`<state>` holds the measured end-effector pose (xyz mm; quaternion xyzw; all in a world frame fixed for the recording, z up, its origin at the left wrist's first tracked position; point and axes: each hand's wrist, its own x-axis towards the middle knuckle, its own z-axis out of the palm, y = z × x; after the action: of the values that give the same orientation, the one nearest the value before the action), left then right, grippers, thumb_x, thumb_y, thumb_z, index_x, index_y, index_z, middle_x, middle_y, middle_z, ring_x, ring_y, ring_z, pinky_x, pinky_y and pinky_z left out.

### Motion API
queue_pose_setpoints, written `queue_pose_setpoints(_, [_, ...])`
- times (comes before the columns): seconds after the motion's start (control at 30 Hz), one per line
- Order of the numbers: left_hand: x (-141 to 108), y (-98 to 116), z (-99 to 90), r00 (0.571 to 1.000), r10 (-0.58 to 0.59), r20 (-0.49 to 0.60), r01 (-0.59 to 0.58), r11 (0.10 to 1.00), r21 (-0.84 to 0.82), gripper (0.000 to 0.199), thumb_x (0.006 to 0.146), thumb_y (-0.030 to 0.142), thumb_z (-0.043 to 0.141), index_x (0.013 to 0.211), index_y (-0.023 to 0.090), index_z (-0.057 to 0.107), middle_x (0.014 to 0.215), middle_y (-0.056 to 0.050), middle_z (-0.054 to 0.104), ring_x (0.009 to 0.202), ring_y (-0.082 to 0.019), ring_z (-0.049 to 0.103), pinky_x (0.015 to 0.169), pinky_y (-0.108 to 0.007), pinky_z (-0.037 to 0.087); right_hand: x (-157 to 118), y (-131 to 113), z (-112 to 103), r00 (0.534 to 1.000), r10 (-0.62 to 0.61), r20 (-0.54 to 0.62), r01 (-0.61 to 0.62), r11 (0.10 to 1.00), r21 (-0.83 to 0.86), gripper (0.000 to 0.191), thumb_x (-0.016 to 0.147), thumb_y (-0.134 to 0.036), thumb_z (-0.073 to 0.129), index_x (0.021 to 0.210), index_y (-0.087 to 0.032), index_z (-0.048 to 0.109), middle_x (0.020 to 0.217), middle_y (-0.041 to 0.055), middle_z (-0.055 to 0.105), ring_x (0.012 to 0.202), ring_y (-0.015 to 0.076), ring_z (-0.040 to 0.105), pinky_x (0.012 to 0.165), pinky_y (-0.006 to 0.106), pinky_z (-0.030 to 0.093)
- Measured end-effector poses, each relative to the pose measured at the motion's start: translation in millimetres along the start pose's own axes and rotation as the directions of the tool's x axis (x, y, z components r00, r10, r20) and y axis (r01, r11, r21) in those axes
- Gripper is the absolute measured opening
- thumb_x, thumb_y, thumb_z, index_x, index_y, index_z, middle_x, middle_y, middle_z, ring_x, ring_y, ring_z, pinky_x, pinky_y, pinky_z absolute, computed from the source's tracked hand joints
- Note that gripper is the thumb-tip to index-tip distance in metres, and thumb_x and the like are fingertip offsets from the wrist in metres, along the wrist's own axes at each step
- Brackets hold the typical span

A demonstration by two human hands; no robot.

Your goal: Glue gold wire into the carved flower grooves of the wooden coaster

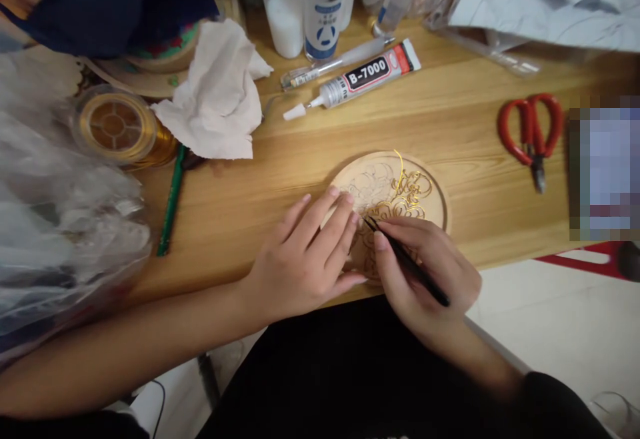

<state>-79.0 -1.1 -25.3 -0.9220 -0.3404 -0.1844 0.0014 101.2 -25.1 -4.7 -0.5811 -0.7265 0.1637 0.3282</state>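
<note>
Tabletop of pale, grained wood is bounded on the near side by an edge beside which the round, light wooden plate with a raised rim is set. Room is left on the far side of the plate, up to the silver, red and black B-7000 glue tube, and on the right, up to the small pliers with red looped handles. On the left, the room is limited by the crumpled white tissue, the slim green pencil and the crinkled transparent plastic bags.

The plate's left and near parts are covered by the left hand, whose fingers are stretched out, slightly parted and laid over the plate, with nothing seen pinched between them. The slender black tweezers are held by the right hand between thumb and forefinger, over the plate's near half. Their tips are placed just beside the left fingertips and are parted by a narrow gap; whether anything is gripped there cannot be told.

The tweezers' long axis is slanted, with the tips pointed away and to the left and the blunt end toward the near right. On the plate, curled golden wire is laid in loops, with one strand pointed toward the far rim.
</note>
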Motion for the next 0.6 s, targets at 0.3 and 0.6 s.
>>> queue_pose_setpoints(0.3, [-0.5,1.5,0.9,1.0,-0.005,0.008,0.004,0.999,0.053,0.066,0.095,0.057,0.046,0.118,-0.002,0.064,0.127,-0.02,0.065,0.119,-0.035,0.062,0.097,-0.046,0.048,-0.8,0.6,3.9,1.0,-0.014,-0.006,0.014,1.0,0.017,0.024,0.079,-0.005,0.069,0.1,-0.016,0.066,0.093,0.0107,0.072,0.085,0.019,0.071,0.078,0.032,0.061])
queue_pose_setpoints(0.6, [-0.7,3.6,-0.7,0.998,0.021,0.052,-0.027,0.993,0.117,0.067,0.096,0.057,0.044,0.122,-0.002,0.062,0.13,-0.02,0.063,0.121,-0.034,0.061,0.098,-0.046,0.047,-2.4,2.3,6.2,0.999,-0.041,-0.008,0.041,0.999,0.019,0.028,0.078,-0.003,0.069,0.102,-0.017,0.066,0.095,0.0098,0.072,0.085,0.0184,0.071,0.077,0.032,0.061])
